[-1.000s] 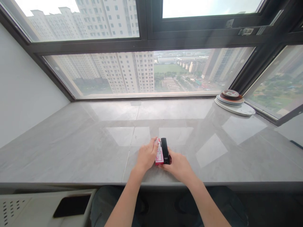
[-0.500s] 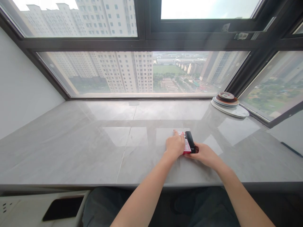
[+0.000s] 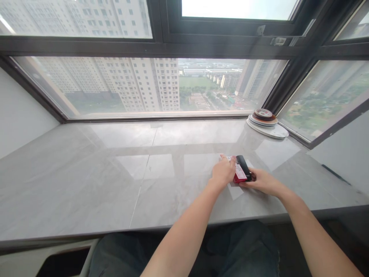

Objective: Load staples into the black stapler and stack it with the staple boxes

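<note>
Both hands (image 3: 242,177) have slid the box (image 3: 240,173) farther right

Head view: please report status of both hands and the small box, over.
Left hand on the small red and white box. Right hand at the black oblong device beside it. Both on the grey stone sill. Stack of round plates far right, apart.
</note>
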The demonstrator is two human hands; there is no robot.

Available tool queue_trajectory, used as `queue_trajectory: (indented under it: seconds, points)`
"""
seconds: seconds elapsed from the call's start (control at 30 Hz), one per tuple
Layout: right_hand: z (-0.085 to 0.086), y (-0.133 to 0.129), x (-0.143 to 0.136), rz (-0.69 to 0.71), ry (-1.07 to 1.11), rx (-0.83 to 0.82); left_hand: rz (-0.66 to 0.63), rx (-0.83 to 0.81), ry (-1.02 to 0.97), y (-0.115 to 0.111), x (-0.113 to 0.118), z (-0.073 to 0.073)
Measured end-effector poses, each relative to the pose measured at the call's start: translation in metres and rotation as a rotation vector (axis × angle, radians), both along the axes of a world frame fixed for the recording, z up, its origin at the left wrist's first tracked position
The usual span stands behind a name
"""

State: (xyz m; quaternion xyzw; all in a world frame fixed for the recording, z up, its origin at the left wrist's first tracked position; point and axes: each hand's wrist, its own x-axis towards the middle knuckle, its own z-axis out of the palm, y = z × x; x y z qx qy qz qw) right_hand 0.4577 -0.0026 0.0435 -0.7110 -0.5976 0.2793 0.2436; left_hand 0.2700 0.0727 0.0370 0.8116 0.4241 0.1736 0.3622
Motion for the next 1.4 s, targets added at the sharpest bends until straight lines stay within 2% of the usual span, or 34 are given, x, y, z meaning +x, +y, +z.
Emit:
queue_trajectory:
  seconds: [0.1,0.2,0.27,0.33,0.43,0.5,0.63,0.77,0.93,1.4]
  points:
    - [0.006,-0.015,0.01,0.048,0.037,-0.083,0.101,-0.004,0.0,-0.01,-0.048,-0.006]
    - [0.019,-0.037,-0.007,-0.035,0.046,0.053,0.184,0.014,-0.088,-0.024,-0.116,-0.015]
    - [0.026,-0.047,-0.041,-0.021,0.113,0.155,0.216,0.044,-0.096,-0.033,-0.162,-0.019]
    - [0.026,-0.05,-0.086,0.081,0.169,0.167,0.275,0.098,-0.065,-0.042,-0.2,-0.02]
    - [0.013,-0.04,-0.15,0.264,0.079,0.178,0.344,0.253,0.044,-0.056,-0.24,-0.018]
    - [-0.003,-0.029,-0.181,0.327,-0.075,0.249,0.327,0.383,0.162,-0.066,-0.257,-0.016]
    - [-0.034,-0.01,-0.212,0.296,-0.393,0.256,0.296,0.53,0.373,-0.079,-0.271,-0.022]
    - [-0.049,-0.007,-0.22,0.267,-0.53,0.235,0.293,0.537,0.47,-0.077,-0.271,-0.032]
    - [-0.051,-0.008,-0.22,0.259,-0.552,0.23,0.291,0.509,0.485,-0.071,-0.272,-0.038]
    - [-0.049,-0.008,-0.221,0.255,-0.546,0.225,0.304,0.507,0.475,-0.074,-0.271,-0.036]
